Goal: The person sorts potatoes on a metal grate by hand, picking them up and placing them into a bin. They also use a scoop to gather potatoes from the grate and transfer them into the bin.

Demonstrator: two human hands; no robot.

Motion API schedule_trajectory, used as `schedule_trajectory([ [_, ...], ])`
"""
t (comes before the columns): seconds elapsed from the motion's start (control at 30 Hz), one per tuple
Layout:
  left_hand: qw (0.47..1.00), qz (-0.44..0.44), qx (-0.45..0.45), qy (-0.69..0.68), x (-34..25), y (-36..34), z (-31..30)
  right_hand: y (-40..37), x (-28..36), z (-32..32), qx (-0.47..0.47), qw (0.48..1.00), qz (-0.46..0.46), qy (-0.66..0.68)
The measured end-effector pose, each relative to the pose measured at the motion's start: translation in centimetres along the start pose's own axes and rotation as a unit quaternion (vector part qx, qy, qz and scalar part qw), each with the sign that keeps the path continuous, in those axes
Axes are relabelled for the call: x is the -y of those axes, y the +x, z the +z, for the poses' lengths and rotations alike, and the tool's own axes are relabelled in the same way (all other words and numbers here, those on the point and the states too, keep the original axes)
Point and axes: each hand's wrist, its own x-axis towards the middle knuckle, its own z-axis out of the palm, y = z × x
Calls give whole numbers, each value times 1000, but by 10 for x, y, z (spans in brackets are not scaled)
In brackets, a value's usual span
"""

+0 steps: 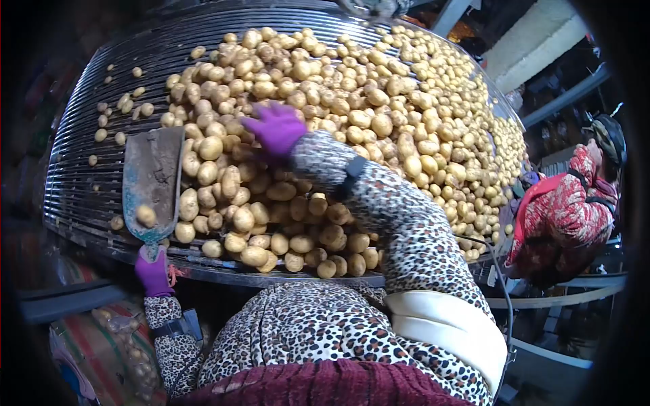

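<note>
My left hand (154, 272), in a purple glove, is closed round the handle of a worn scoop (152, 169) at the left of the table. One potato (145, 216) shows at the scoop's lower end, near the handle. My right hand (276, 130), also gloved in purple, is over the large heap of potatoes (298, 88) with its fingers spread and nothing held in them. The heap lies on a slatted metal table (74, 145) and reaches up to the scoop's right side.
A person in red patterned clothes (569, 210) is at the table's right end. Loose potatoes (125, 105) lie scattered on the slats at the left. Below left is a striped sack (101, 345) with potatoes near it. A cable (501, 271) hangs at the right edge.
</note>
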Motion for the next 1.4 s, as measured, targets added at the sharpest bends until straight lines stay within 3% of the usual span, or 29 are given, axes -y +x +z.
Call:
schedule_trajectory([
  [0.03,999,-29,9,-20,0,2,0,-26,-20,-35,128,990,19,-51],
  [0.07,997,-69,22,-7,-9,2,-2,-57,-51,-25,108,992,61,-22],
  [0.1,997,-69,20,-30,-11,3,-1,-84,-73,-21,100,982,70,-141],
  [0.13,996,-75,16,-51,-12,2,1,-94,-74,-49,114,977,79,-159],
  [0.17,994,-85,17,-65,-16,-3,-2,-95,-91,-67,237,954,133,-125],
  [0.2,977,-148,63,-137,-64,-20,-7,-110,-109,-69,185,967,114,-130],
  [0.23,984,-122,55,-116,-51,-16,-6,-121,-114,-95,129,950,41,-282],
  [0.33,995,-29,11,-90,-18,-5,1,-145,-141,-127,135,943,203,-227],
  [0.43,995,-50,45,-70,-32,-7,-5,-180,-193,-152,197,916,256,-239],
  [0.47,999,-14,14,-41,-38,-10,0,-172,-206,-162,236,850,431,-189],
  [0.5,998,-23,17,-57,-34,-11,-3,-178,-209,-171,257,812,469,-233],
  [0.53,997,-29,22,-73,-26,-8,-5,-193,-217,-172,227,809,480,-252],
  [0.57,995,-33,30,-91,-23,-6,-2,-204,-236,-175,278,771,512,-258],
  [0.63,991,-86,48,-93,-42,-10,-4,-240,-275,-163,209,778,558,-199],
  [0.7,991,-90,46,-86,-46,-11,-3,-250,-266,-159,138,815,518,-220],
  [0.77,996,-54,35,-63,-37,-8,-3,-257,-248,-149,10,925,342,-162],
  [0.83,996,-34,26,-83,-6,2,-4,-222,-171,-148,100,948,268,-139],
  [0.9,994,-28,24,-100,13,8,0,-216,-130,-123,115,977,141,-112],
  [0.97,993,-35,18,-113,21,12,-2,-225,-92,-104,133,960,139,-204],
  [1.07,982,-74,35,-169,-44,-14,2,-239,-109,-104,63,972,104,-202],
  [1.13,984,-67,51,-154,-24,-6,-4,-246,-113,-99,43,964,107,-240],
  [1.23,992,-50,38,-111,19,15,-21,-254,-127,-87,93,949,164,-254],
  [1.3,996,-40,-13,-80,20,23,-32,-216,-86,-108,229,894,284,-260],
  [1.37,993,-17,-31,-114,30,35,-43,-183,-54,-107,178,904,286,-263],
  [1.4,996,29,-54,-65,48,44,-39,-169,-38,-95,120,936,224,-245],
])
